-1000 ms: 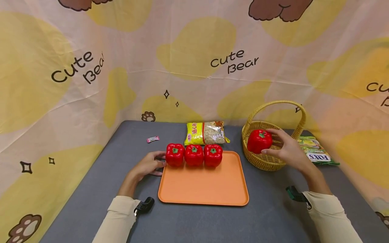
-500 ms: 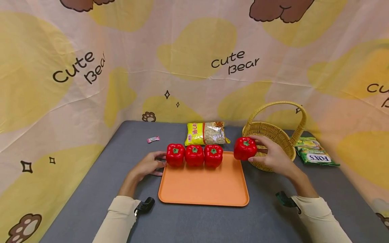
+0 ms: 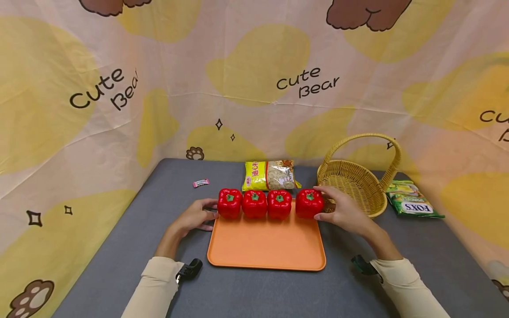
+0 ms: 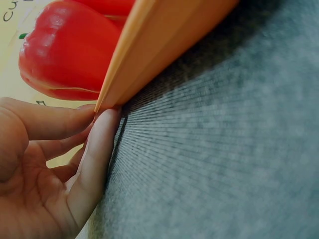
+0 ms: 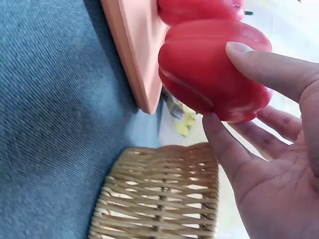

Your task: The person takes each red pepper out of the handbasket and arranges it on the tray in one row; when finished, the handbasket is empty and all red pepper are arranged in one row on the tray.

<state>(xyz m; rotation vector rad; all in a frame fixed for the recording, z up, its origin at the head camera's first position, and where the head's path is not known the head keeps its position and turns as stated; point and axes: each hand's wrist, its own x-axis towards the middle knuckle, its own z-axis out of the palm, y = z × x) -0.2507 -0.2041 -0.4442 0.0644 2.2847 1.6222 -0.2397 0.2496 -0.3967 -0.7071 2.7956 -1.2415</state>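
Observation:
My right hand (image 3: 345, 210) holds a red bell pepper (image 3: 309, 203) over the back right corner of the orange tray (image 3: 266, 247). In the right wrist view, its thumb and fingers lie on the sides of that pepper (image 5: 209, 64), which looks raised off the tray. Three more red bell peppers, among them a middle one (image 3: 254, 204), stand in a row along the tray's back edge, stems up. At the tray's left side, my left hand (image 3: 193, 215) pinches the rim; the left wrist view has thumb and finger meeting at the tray's edge (image 4: 112, 89).
A wicker basket (image 3: 354, 185) with a tall handle stands right of the tray. Beside it lies a green FOX'S packet (image 3: 413, 201). Behind the tray is a yellow pasta bag (image 3: 270, 175), and a small pink-wrapped candy (image 3: 200, 183) lies at back left.
My right hand has carried the bell pepper left, from over the basket to the tray's back right corner, beside the row. The left hand stays at the tray's edge.

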